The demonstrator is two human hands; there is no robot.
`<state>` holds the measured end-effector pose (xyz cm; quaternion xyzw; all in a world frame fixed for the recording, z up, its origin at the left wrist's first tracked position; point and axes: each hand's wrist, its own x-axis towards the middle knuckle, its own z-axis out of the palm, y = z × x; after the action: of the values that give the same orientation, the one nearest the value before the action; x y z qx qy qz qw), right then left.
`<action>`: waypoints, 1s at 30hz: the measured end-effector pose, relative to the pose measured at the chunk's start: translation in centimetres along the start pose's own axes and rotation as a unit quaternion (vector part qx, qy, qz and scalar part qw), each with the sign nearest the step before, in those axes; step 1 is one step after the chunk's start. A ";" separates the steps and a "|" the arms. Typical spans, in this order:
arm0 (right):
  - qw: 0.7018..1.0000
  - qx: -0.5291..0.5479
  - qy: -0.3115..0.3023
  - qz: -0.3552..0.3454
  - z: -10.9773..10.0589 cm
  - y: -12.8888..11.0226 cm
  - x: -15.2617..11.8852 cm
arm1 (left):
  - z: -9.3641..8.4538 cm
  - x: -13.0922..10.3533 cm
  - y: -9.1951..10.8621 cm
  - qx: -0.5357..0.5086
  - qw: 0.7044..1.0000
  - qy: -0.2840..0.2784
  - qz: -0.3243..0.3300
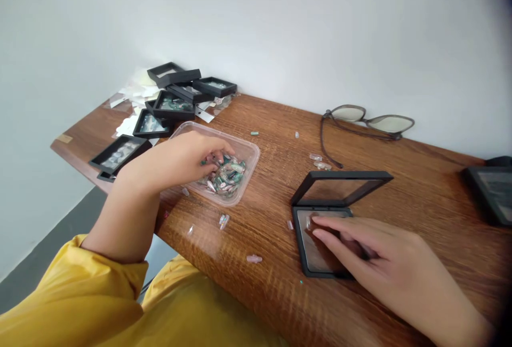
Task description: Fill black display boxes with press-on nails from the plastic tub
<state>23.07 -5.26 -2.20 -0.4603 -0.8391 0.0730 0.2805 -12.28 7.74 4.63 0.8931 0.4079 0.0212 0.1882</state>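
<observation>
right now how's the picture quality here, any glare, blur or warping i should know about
Head view: soft, even daylight with faint shadows under the hands; pale glare streaks on the table near its front edge; the table edge bows from wide-angle distortion, dark vignetting in the right corners; the left hand in the plastic tub looks slightly soft, the right hand on the open black case is sharper.
</observation>
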 end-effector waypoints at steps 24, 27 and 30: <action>0.999 0.020 -0.021 0.028 -0.3 -0.1 0.2 | -0.4 -0.6 -0.2 -0.051 0.998 0.012 -0.039; 0.997 0.033 -0.035 0.057 -0.4 -0.1 0.1 | -0.1 -0.4 0.3 -0.051 0.998 -0.008 -0.042; 0.993 0.046 -0.058 0.094 -0.4 -0.1 0.1 | 0.1 -0.1 0.6 -0.036 0.999 -0.013 -0.029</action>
<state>23.20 -5.33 -1.78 -0.5185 -0.8028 0.1640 0.2445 -11.88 7.29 4.79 0.8736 0.4306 0.0192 0.2259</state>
